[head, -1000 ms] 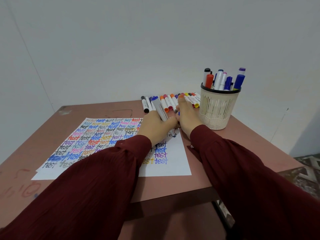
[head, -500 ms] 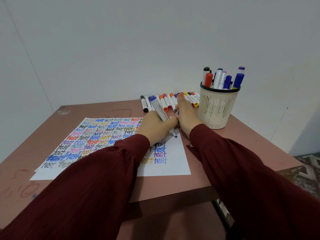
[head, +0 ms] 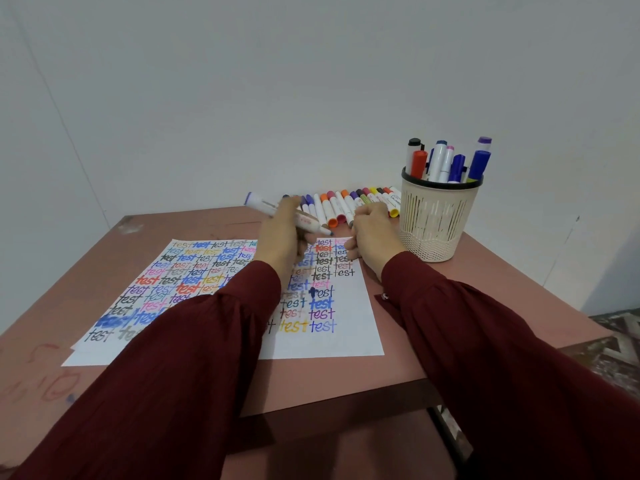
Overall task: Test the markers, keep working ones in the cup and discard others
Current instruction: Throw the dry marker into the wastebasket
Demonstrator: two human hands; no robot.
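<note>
My left hand [head: 280, 235] grips a white marker [head: 268, 208] with a blue rear end. Its bare dark tip points right, just above the top edge of the test paper [head: 322, 336]. My right hand [head: 373, 233] is curled into a fist a little to the right of the tip, and the pulled-off cap is hidden inside it. A beige mesh cup [head: 437, 225] at the right holds several markers [head: 446, 162] standing upright. A row of capped markers [head: 346, 206] lies along the wall behind my hands.
The paper, covered with the word "test" in many colours, lies on a reddish-brown table [head: 478, 289]. The wall runs close behind the marker row. The table's right and front edges drop to a patterned floor [head: 616, 344].
My hands have pulled apart. The marker came out of its cap and swung to lie across, tip to the right, in my raised left hand. My right hand closed into a fist.
</note>
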